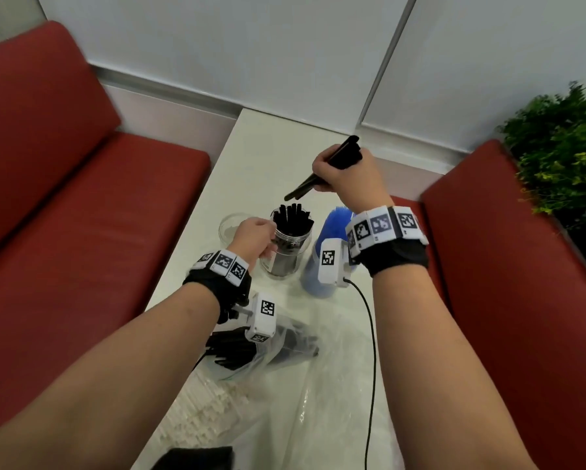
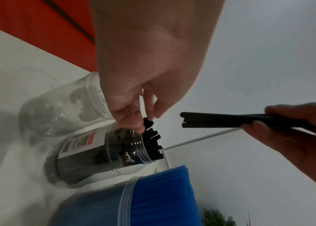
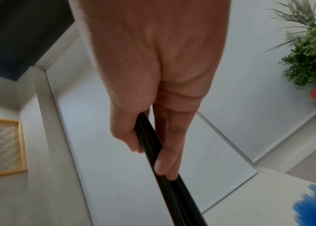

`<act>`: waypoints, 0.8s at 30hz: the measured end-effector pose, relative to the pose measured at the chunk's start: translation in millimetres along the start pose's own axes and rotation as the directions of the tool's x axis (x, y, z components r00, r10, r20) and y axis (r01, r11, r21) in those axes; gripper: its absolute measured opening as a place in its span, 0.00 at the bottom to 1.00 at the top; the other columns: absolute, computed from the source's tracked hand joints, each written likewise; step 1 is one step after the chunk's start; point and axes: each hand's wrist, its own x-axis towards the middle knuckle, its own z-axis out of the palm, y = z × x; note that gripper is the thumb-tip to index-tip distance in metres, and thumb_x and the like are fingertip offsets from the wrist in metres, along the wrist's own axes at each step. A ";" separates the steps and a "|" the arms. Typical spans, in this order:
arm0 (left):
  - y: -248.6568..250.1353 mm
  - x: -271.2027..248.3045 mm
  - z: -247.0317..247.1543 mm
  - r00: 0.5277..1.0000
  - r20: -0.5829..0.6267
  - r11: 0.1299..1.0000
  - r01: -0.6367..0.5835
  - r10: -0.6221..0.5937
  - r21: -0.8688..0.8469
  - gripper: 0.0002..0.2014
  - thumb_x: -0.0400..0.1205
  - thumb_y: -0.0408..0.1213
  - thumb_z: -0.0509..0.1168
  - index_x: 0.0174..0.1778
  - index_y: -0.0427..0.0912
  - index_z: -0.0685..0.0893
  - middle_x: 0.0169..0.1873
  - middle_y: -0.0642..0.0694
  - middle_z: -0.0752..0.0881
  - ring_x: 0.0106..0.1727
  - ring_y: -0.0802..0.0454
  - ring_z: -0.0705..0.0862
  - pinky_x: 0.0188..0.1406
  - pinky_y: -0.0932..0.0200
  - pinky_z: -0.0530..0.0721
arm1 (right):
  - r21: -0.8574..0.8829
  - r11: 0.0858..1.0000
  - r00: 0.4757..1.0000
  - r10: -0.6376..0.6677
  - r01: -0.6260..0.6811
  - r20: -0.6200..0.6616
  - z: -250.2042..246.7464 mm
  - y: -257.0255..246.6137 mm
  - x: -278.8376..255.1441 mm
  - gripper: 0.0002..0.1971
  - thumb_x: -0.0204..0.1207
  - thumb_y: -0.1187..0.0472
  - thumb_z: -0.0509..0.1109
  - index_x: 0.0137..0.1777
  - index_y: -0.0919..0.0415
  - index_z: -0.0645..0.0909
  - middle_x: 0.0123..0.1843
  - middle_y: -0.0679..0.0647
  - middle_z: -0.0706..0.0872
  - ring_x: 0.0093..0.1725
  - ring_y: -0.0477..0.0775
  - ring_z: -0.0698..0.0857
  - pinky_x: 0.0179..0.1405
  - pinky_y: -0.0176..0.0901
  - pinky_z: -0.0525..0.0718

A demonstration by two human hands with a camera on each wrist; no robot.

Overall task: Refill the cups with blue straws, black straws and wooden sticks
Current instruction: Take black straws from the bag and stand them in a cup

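A clear jar (image 1: 286, 254) packed with upright black straws (image 1: 293, 217) stands mid-table. My left hand (image 1: 271, 235) grips it at the rim; in the left wrist view the left hand's (image 2: 147, 120) fingertips curl among the straw tops (image 2: 153, 136). My right hand (image 1: 329, 171) holds a bundle of black straws (image 1: 322, 171) slanted above and behind the jar, its lower end pointing at the jar mouth. This bundle (image 3: 172, 191) sits between thumb and fingers of the right hand (image 3: 149, 152). A cup of blue straws (image 1: 332, 225) stands to the right. An empty clear cup (image 1: 232, 228) stands to the left.
A clear plastic bag (image 1: 285, 347) with more black straws lies near my left wrist. Pale wooden sticks (image 1: 213, 401) lie in plastic at the table's front. A black cable (image 1: 373, 351) crosses the white table (image 1: 251, 154). Red benches (image 1: 81, 198) flank it, and a plant (image 1: 563, 147) is at right.
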 end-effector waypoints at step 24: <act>-22.0 56.8 16.4 1.000 0.025 0.998 -0.020 0.019 0.060 0.17 0.84 0.37 0.68 0.65 0.44 0.70 0.33 0.40 0.82 0.26 0.47 0.84 0.23 0.55 0.87 | -0.532 0.831 0.964 -0.249 0.164 -0.092 73.8 65.5 52.8 0.19 0.83 0.58 0.67 0.73 0.59 0.77 0.68 0.57 0.82 0.69 0.58 0.79 0.60 0.47 0.77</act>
